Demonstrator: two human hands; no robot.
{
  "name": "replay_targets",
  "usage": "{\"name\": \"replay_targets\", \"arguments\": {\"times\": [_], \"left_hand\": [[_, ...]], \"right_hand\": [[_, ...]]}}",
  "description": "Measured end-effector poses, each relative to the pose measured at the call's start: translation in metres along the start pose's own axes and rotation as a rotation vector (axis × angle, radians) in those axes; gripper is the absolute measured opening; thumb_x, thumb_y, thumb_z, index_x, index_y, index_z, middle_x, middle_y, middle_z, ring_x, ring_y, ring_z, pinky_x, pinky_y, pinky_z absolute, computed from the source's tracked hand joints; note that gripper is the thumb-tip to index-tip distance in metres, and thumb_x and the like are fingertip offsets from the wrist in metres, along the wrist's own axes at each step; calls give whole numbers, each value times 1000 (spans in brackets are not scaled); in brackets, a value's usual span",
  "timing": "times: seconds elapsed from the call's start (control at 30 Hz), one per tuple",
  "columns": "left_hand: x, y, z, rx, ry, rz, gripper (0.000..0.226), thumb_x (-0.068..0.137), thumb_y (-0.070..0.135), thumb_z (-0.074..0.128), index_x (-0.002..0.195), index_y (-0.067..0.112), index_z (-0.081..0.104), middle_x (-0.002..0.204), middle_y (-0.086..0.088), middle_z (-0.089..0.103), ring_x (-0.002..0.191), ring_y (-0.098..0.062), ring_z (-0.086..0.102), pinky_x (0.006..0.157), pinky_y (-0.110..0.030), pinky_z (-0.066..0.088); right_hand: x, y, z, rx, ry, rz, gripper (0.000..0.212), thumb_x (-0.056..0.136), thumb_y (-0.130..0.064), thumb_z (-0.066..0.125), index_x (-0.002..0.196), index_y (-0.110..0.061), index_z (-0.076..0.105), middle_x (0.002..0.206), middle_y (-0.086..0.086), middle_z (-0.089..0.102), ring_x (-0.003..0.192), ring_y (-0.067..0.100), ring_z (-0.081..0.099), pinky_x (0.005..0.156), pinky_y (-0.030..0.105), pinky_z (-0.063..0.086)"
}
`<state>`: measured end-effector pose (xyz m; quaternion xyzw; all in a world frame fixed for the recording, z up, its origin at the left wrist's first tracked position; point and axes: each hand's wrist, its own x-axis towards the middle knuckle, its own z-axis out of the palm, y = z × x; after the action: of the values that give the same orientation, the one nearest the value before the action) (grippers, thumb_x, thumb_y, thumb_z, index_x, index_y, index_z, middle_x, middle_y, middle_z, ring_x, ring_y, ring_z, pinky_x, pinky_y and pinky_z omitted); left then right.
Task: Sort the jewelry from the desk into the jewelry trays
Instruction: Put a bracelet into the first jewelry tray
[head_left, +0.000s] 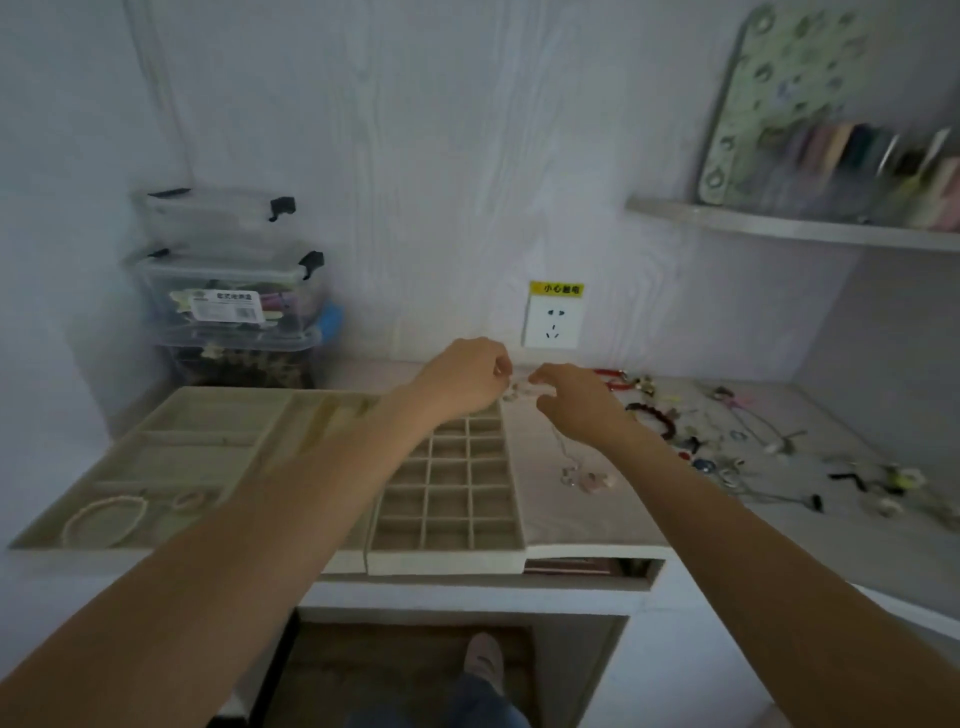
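Note:
Both hands meet above the far end of the grid tray (447, 558). My left hand (465, 379) and my right hand (569, 400) pinch the two ends of a thin necklace (563, 452), whose chain hangs down to pale pink beads (589, 479) lying on the desk. A wide beige tray (156, 415) with long compartments lies to the left and holds a pearl bracelet (106, 519) and a small ring-like piece (188, 500). Loose jewelry (727, 447) is scattered over the right part of the desk, including a dark red bead bracelet (655, 415).
Stacked clear plastic boxes (234, 296) stand at the back left against the wall. A wall socket (552, 323) with a yellow label sits behind my hands. A shelf (789, 228) with coloured items hangs at upper right. My foot shows under the desk.

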<state>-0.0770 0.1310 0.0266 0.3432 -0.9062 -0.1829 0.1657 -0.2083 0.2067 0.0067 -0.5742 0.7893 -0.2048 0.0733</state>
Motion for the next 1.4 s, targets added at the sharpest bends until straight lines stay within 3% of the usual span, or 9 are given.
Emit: {"name": "replay_targets", "arguments": {"times": [0.23, 0.5, 0.7, 0.8, 0.87, 1.0, 1.1, 1.2, 1.4], "left_hand": [[94, -1, 44, 40, -92, -68, 26, 91, 2, 42, 98, -2, 66, 101, -18, 62, 91, -22, 55, 83, -31, 44], [163, -35, 89, 133, -184, -190, 31, 91, 18, 54, 98, -10, 63, 104, -24, 63, 88, -30, 58, 81, -34, 46], [169, -32, 89, -103, -142, -222, 21, 92, 11, 50, 79, -2, 58, 73, -10, 52, 77, -24, 53, 63, -30, 42], [161, -28, 72, -440, 11, -209, 36, 93, 6, 45, 58, 9, 47, 62, -6, 53, 63, -19, 51, 66, -31, 45], [145, -17, 53, -643, 83, -172, 31, 95, 4, 44, 65, 12, 47, 67, -6, 59, 67, -18, 55, 74, -30, 47], [102, -1, 13, -937, 177, -132, 9, 95, 4, 46, 89, 10, 45, 73, -7, 58, 60, -13, 57, 66, -25, 51], [63, -1, -13, -957, 154, -110, 7, 95, 5, 49, 102, 7, 49, 81, -6, 61, 54, -13, 54, 59, -26, 52], [18, -6, -39, -890, 166, -104, 10, 94, 6, 52, 104, 8, 54, 84, -3, 65, 53, -11, 51, 57, -25, 50], [-65, -39, -73, -745, 214, -164, 7, 93, 7, 54, 96, 11, 58, 80, -1, 67, 47, -8, 50, 45, -21, 42]], "right_hand": [[69, 61, 3, -70, 44, 172, 31, 97, -18, 43, 122, -2, 53, 123, 14, 56, 112, 29, 53, 89, 33, 43], [140, 88, 44, -114, 44, 229, 32, 91, -10, 47, 60, -12, 37, 69, 3, 47, 75, 21, 51, 55, 25, 36], [144, 88, 38, -61, -19, 213, 34, 90, -7, 51, 61, -12, 34, 62, 1, 40, 67, 20, 48, 50, 26, 35], [134, 76, 21, 82, 43, 167, 18, 91, -8, 52, 80, 7, 56, 77, 13, 54, 73, 23, 55, 59, 33, 47], [123, 68, 8, 244, 83, 132, 26, 90, -8, 54, 96, 16, 61, 84, 24, 61, 78, 28, 60, 66, 34, 49], [88, 39, -16, 722, 30, 109, 12, 88, -8, 55, 78, -5, 60, 75, 5, 55, 74, 15, 52, 70, 29, 46], [60, 12, -25, 1056, -167, 80, 6, 88, -5, 53, 84, -10, 55, 85, 6, 63, 82, 17, 61, 78, 32, 52], [33, -21, -23, 1263, -290, 23, 12, 89, -4, 56, 99, -9, 52, 86, 9, 68, 67, 15, 65, 60, 23, 51], [0, -94, 14, 974, -297, -115, 9, 89, -13, 60, 97, -16, 63, 73, 1, 55, 52, 9, 47, 50, 17, 41]]}}
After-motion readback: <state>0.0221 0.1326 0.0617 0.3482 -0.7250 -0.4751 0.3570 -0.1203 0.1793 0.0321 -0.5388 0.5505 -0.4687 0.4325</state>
